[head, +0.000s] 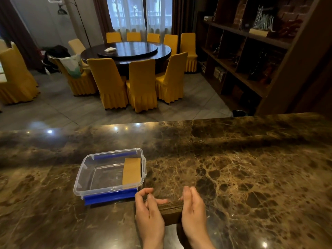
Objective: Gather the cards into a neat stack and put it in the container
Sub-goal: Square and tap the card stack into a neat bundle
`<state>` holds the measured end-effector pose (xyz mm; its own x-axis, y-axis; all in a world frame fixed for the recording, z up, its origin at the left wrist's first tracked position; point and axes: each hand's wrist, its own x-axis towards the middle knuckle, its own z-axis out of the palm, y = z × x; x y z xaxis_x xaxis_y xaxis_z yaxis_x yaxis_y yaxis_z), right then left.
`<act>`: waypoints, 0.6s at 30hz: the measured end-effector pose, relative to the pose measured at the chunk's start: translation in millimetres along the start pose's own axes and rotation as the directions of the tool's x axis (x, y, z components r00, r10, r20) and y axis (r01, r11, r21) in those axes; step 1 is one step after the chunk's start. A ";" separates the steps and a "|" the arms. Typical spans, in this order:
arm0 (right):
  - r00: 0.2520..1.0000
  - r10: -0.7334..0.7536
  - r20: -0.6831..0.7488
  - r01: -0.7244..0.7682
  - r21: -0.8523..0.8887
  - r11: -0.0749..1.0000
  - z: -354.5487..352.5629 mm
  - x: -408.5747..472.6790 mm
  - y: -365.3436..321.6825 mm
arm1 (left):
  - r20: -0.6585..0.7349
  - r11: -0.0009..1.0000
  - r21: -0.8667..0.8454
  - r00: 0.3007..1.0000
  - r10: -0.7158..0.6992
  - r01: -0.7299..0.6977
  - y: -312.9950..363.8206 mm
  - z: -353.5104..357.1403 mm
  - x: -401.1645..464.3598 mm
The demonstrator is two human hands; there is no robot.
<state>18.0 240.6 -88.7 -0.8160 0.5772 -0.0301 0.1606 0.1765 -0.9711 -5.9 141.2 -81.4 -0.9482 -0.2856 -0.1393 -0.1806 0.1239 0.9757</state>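
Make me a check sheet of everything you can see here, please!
Surface: dark marble counter, glossy, with light reflections.
Job's things: card stack pressed between both hands; clear container, open, blue clips, already holding a tan card stack at its right side.
Clutter: nothing seen on the counter.
Grippers: left hand and right hand squeeze the stack's two sides.
Cables: nothing seen.
Surroundings: round table with yellow chairs; wooden shelves on the right.

From my head, one wide view looks forward and down, close over the tabletop [233, 168], the dining room beyond.
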 end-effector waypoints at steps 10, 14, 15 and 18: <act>0.995 -0.038 0.097 0.032 0.060 0.998 -3.2 3.5 8.6 | 0.038 0.999 0.032 0.999 0.019 -0.020 -1.8 1.3 0.0; 0.995 -0.081 0.053 0.085 -0.072 0.994 -3.1 2.9 14.5 | 0.087 0.988 0.116 0.992 0.093 -0.102 -4.5 2.6 4.6; 0.995 -0.096 0.037 0.100 -0.101 0.990 -2.8 3.5 14.6 | 0.101 0.986 0.125 0.990 0.100 -0.113 -5.0 3.0 5.5; 0.992 -0.125 0.014 0.126 -0.125 0.984 0.1 3.6 10.2 | 0.108 0.983 0.135 0.988 0.113 -0.127 -4.0 -0.8 7.1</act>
<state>16.6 244.3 -98.7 -0.8375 0.5393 0.0880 0.1250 0.3460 -0.9299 -11.7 137.9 -86.1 -0.9851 -0.1658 -0.0458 -0.0925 0.2861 0.9537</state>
